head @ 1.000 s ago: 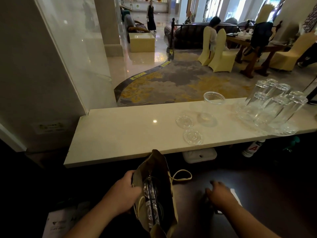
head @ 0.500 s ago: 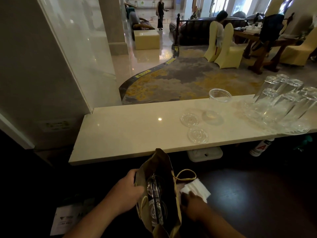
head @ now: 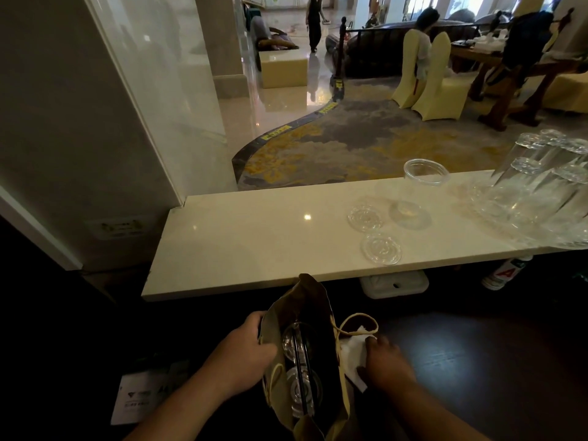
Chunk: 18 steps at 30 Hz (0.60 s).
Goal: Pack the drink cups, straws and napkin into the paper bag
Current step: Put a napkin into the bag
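A brown paper bag stands open on the dark lower counter in front of me. Inside it I see two lidded clear drink cups with a black straw lying across them. My left hand grips the bag's left rim and holds the mouth apart. My right hand is just right of the bag, pinching a white napkin against the bag's outer side beside the rope handle.
The pale stone ledge behind the bag carries an open clear cup, two loose clear lids and several upturned glasses at the right. A white leaflet lies at lower left. People sit and walk in the hall beyond.
My right hand picked up the napkin from the dark counter on the right and brought it left to the bag's side. The left hand kept its hold on the bag's rim.
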Each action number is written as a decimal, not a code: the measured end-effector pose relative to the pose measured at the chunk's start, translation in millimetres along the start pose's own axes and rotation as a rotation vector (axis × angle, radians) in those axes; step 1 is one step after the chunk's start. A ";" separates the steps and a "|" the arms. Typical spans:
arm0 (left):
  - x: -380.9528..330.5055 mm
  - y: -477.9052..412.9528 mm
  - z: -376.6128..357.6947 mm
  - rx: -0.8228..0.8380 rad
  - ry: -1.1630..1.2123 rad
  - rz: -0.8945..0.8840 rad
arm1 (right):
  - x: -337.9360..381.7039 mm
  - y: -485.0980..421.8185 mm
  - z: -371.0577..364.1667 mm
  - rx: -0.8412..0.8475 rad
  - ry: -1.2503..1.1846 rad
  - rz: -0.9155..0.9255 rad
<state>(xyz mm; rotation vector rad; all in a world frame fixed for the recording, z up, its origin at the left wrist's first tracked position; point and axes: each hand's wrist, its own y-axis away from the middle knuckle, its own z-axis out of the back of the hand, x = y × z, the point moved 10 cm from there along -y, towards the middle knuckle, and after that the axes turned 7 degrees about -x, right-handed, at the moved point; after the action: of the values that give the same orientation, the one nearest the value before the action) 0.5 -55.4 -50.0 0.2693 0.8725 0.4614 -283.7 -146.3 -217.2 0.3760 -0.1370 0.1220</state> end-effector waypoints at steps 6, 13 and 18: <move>-0.5 -0.1 0.3 -0.002 -0.001 -0.002 | 1.2 4.2 -12.9 -0.005 0.036 -0.014; -1.4 -0.6 -2.0 0.017 0.007 -0.008 | -1.1 8.5 0.1 -0.067 -0.073 -0.051; -1.3 -3.0 -1.5 0.025 0.013 -0.003 | -3.4 8.8 63.7 -0.318 -0.273 -0.092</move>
<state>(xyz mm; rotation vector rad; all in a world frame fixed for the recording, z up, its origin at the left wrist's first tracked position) -0.5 -58.5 -51.3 0.2878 0.8920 0.4508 -295.3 -162.2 -156.0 0.0791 -0.4024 -0.0434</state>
